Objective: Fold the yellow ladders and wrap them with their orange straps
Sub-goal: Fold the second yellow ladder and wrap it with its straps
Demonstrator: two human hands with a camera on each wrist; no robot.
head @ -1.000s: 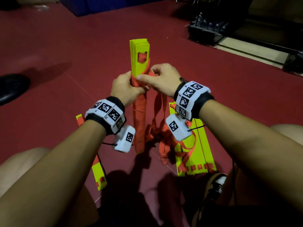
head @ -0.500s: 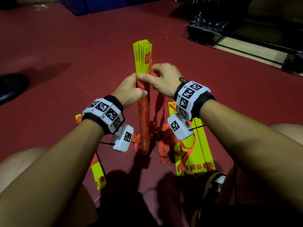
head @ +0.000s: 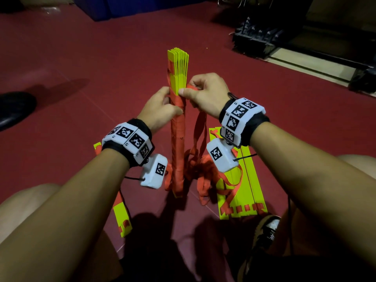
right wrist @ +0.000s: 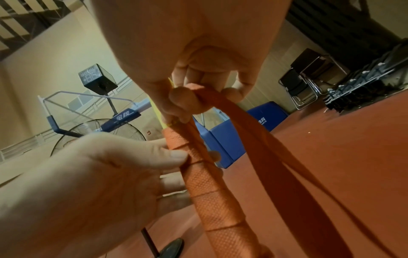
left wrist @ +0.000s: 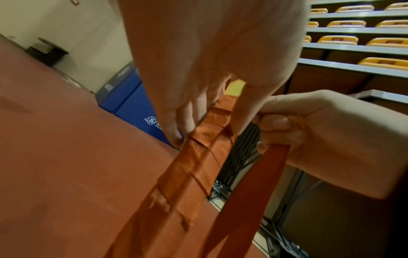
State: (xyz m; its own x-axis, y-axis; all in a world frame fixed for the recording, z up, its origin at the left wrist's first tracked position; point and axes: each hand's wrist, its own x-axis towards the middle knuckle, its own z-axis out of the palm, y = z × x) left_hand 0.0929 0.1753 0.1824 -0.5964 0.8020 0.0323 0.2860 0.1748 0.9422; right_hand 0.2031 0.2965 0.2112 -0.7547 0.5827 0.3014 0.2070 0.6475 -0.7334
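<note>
A folded bundle of yellow ladder rungs [head: 179,68] stands upright on the floor, its lower part wound in orange strap [head: 178,143]. My left hand [head: 162,107] grips the wrapped bundle [left wrist: 198,157], thumb on one side and fingers behind. My right hand [head: 205,93] pinches the loose orange strap [right wrist: 220,103] beside the bundle's top; the strap's slack hangs down to a tangle [head: 201,169] on the floor. The wrapped bundle [right wrist: 212,192] shows several overlapping turns in the right wrist view.
A second flat stack of yellow rungs [head: 242,192] lies on the red floor at the right, and another yellow piece [head: 122,218] lies under my left forearm. My knees flank the work. A black shoe [head: 14,108] is at far left, black racks [head: 256,41] at the back right.
The bundle has turned about its upright axis, so its rung edges now face me. My right hand carried the strap round to the right side, a bit higher up.
</note>
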